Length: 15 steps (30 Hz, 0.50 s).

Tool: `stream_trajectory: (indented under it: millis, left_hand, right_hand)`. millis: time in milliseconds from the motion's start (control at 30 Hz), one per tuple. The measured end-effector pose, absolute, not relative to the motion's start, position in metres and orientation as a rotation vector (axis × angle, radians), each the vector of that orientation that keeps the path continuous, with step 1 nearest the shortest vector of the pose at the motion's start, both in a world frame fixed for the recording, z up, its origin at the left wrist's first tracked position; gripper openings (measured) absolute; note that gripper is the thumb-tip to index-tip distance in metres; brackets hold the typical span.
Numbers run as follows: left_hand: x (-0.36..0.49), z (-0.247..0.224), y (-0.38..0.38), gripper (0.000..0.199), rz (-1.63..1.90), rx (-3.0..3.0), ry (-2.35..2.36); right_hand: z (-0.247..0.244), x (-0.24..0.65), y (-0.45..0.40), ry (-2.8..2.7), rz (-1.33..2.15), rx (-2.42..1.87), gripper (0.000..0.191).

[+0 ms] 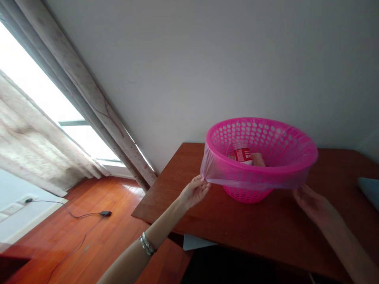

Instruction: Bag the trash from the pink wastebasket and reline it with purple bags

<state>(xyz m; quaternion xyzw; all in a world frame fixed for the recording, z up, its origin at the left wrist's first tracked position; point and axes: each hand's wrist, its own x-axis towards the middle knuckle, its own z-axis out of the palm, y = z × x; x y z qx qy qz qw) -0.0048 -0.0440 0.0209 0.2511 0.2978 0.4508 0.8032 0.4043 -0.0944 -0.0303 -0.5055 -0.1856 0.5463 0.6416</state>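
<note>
A pink perforated basket [248, 194] stands on the brown wooden table. A thin, see-through plastic bag [237, 178] is stretched over its rim and hangs down outside the front. My left hand [194, 191] pinches the bag's edge at the basket's left side. At the right side my right hand [310, 203] has its fingers at the bag's lower edge, partly hidden and blurred. Inside the basket lie a clear item with a red label [242, 155] and a brownish item [258, 159].
The wooden table [207, 217] stands against a grey wall. A pale blue-grey object [368, 189] lies at its right edge. Curtains [97, 102] hang at the left by a bright window. A black adapter [106, 213] and cable lie on the floor.
</note>
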Motion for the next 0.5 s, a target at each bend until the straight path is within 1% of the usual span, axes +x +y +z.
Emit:
stream_trajectory:
  millis: [100, 233, 367, 433, 500]
  left_hand:
    - [-0.013, 0.011, -0.046, 0.007, 0.872, 0.599, 0.624]
    - [-0.023, 0.006, -0.044, 0.014, 0.811, 0.717, 0.615]
    - [-0.04, 0.005, -0.043, 0.015, 0.731, 0.868, 0.71]
    - [-0.047, 0.003, -0.045, 0.016, 0.7, 0.905, 0.757]
    - [-0.049, 0.003, -0.051, 0.023, 0.715, 0.887, 0.772]
  right_hand:
    - [-0.037, 0.405, -0.102, -0.445, 1.268, -1.227, 0.033]
    - [-0.043, 0.413, -0.108, -0.529, 1.295, -1.287, 0.036]
    - [-0.048, 0.426, -0.114, -0.539, 1.296, -1.32, 0.041]
    - [-0.049, 0.431, -0.115, -0.522, 1.291, -1.32, 0.041]
    - [-0.049, 0.432, -0.114, -0.48, 1.307, -1.307, 0.037]
